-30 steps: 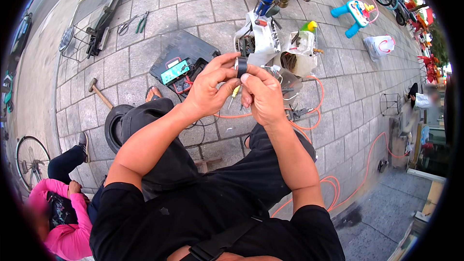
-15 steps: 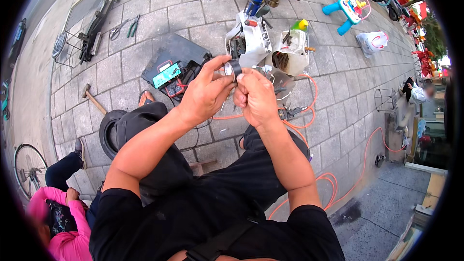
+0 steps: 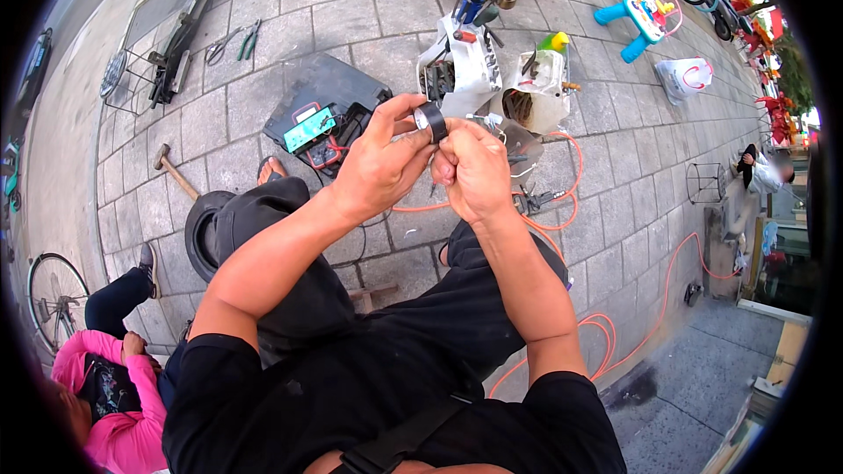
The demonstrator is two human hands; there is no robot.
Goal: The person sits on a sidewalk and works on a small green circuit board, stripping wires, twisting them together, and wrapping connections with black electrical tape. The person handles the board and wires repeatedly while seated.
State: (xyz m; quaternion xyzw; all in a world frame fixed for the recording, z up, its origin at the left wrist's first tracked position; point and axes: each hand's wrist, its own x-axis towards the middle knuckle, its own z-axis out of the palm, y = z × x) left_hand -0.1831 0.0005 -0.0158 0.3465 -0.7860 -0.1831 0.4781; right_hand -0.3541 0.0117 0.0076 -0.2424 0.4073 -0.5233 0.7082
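Note:
In front of my lap, a roll of black tape (image 3: 435, 121) with a pale core is held up between both hands. My left hand (image 3: 383, 162) grips it from the left, the thumb and forefinger around its rim. My right hand (image 3: 479, 171) is closed in a pinch at the roll's right edge, its other fingers curled in. Whether a loose tape end is between those fingertips is too small to tell. Behind the hands, a dark plastic case (image 3: 320, 79) lies on the paving, with a turquoise device (image 3: 309, 128) and a red-edged meter (image 3: 325, 154) at its near side.
White cut-open jugs (image 3: 470, 79) with tools stand beyond the hands. An orange hose (image 3: 575, 184) loops on the right. A hammer (image 3: 178, 174), a black tyre (image 3: 200, 233) and pliers (image 3: 249, 40) lie left. A person in pink (image 3: 132, 399) sits lower left.
The whole scene shifts slightly right and down in the picture. Both hands keep hold of the tape roll, which has turned a little.

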